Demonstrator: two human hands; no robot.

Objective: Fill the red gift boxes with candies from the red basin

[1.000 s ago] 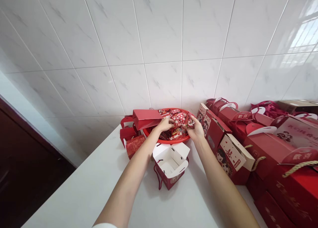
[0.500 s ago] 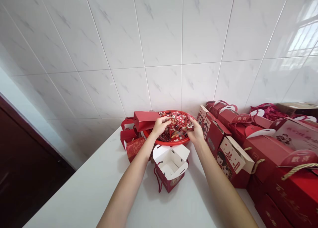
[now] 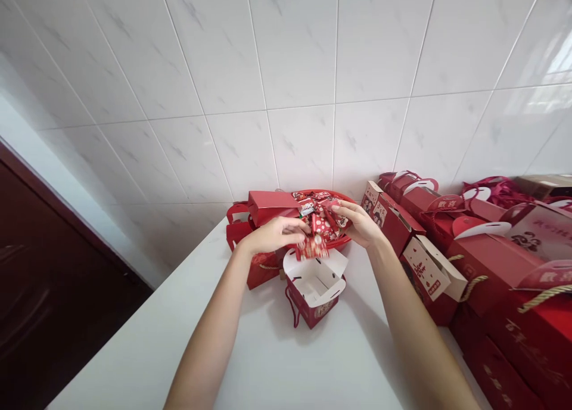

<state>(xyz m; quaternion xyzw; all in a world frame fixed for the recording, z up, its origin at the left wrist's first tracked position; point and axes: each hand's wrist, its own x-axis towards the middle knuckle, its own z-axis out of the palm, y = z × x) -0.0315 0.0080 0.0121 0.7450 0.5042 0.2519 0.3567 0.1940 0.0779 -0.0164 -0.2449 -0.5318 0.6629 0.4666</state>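
A red basin [image 3: 346, 242] holds a heap of red-wrapped candies [image 3: 320, 224]. My left hand [image 3: 276, 234] is closed on a shiny red candy packet [image 3: 313, 248], slightly blurred, held over the back edge of an open gift box [image 3: 313, 307]. That box is dark red outside and white inside, with its flaps spread and a cord hanging at its left. At the basin's right side, my right hand [image 3: 361, 222] pinches a red candy packet [image 3: 340, 218] among the others. Its fingers hide part of the packet.
Red cartons [image 3: 272, 200] stand left of the basin, one leaning over its rim. Rows of red gift boxes [image 3: 487, 249] with rope handles fill the right side of the white table [image 3: 268, 362]. A tiled wall [image 3: 304, 142] rises behind.
My left hand has come back from the heap toward the open box, bringing a red candy packet. My right hand stays at the basin's right side. The view has shifted slightly.
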